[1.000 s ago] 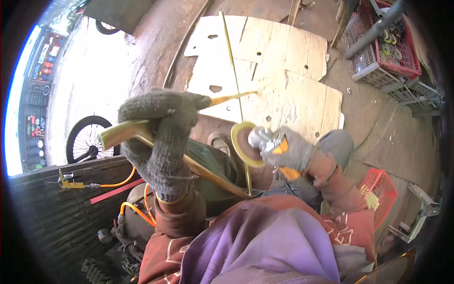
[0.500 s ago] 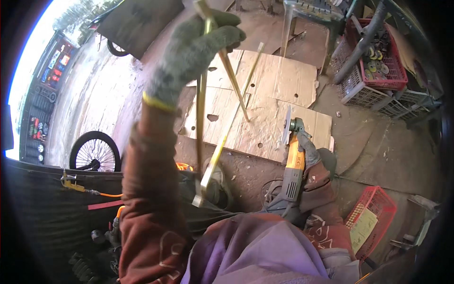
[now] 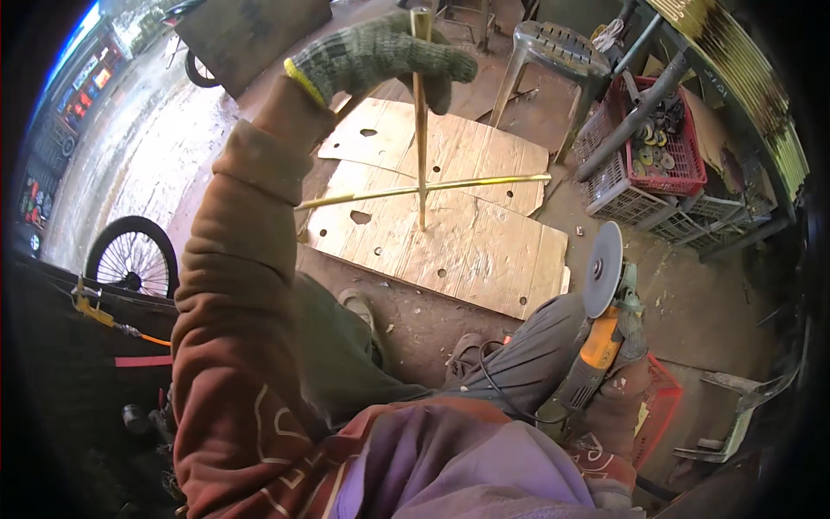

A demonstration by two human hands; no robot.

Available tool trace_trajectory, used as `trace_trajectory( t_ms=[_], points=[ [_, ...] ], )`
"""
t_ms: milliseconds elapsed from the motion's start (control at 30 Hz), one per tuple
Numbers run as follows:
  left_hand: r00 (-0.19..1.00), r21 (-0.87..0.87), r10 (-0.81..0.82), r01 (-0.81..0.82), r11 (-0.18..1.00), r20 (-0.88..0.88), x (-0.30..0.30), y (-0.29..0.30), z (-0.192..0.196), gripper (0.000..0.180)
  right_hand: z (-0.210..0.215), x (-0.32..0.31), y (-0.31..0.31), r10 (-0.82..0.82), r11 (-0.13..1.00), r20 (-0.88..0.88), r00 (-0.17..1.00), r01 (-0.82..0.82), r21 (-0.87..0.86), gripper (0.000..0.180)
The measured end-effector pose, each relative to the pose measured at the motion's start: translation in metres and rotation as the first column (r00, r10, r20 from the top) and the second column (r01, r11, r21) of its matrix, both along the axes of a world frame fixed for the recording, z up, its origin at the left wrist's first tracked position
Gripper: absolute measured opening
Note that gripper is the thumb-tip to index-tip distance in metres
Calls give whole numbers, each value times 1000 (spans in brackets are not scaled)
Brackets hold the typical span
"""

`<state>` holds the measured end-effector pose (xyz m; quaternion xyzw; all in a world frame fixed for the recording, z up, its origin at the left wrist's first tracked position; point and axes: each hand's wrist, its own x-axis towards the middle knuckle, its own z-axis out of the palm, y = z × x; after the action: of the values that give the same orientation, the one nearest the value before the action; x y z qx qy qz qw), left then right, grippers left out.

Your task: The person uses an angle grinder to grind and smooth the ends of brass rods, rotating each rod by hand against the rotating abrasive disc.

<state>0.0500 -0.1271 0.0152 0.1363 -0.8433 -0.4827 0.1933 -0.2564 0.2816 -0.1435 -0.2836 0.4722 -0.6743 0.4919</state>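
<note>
Rubber and spokes showed first at the far left, where a bicycle wheel (image 3: pixel 131 256) stood by the wet street, with an orange cable (image 3: pixel 130 331) just below it. Your left sleeve rose from the lower edge to the top of the view, and your left hand (image 3: pixel 380 56), in a grey knit glove with a yellow cuff, was clenched around a brass-coloured metal cross (image 3: pixel 421 186): one rod hung upright from your fist, a second rod crossed it level, reaching out to both sides. The cross was held up in the air above the plywood sheets (image 3: pixel 467 251), which lay flat on the dirt floor and were pierced with small holes. Your shoes (image 3: pixel 359 307) rested near the sheets' nearer edge. Farther right, your right hand (image 3: pixel 624 342) gripped the orange-bodied angle grinder (image 3: pixel 598 333) down by your knee, well apart from the cross, its disc (image 3: pixel 603 269) pointing up. Beyond it stood a grey plastic stool (image 3: pixel 553 52) and a red crate (image 3: pixel 666 143) holding discs, on white crates.
</note>
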Motion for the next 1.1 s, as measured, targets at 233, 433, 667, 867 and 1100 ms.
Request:
trace_trajectory(
  t_ms=[233, 433, 667, 867, 1100],
  points=[
    [519, -390, 805, -831, 396, -289, -2, 2, -36, 39, 6, -3, -9, 0, 971, -304, 953, 72, 227, 75],
    [630, -269, 736, -775, 572, -248, 26, 43, -40, 46, 37, 32, -46, 159, 964, -264, 951, -92, 251, 84],
    [475, 23, 619, -782, 623, -625, 33, 44, -70, 28, 30, 61, -77, 500, 843, -666, 554, -136, 520, 67],
    [441, 253, 430, -404, 879, -788, 26, 63, -75, 24, -27, 105, -94, 586, 798, -641, 496, -212, 564, 71],
    [242, 350, 407, -247, 904, -881, 37, 21, -98, 43, -96, 147, -140, 594, 792, -555, 583, -301, 531, 78]
  ],
)
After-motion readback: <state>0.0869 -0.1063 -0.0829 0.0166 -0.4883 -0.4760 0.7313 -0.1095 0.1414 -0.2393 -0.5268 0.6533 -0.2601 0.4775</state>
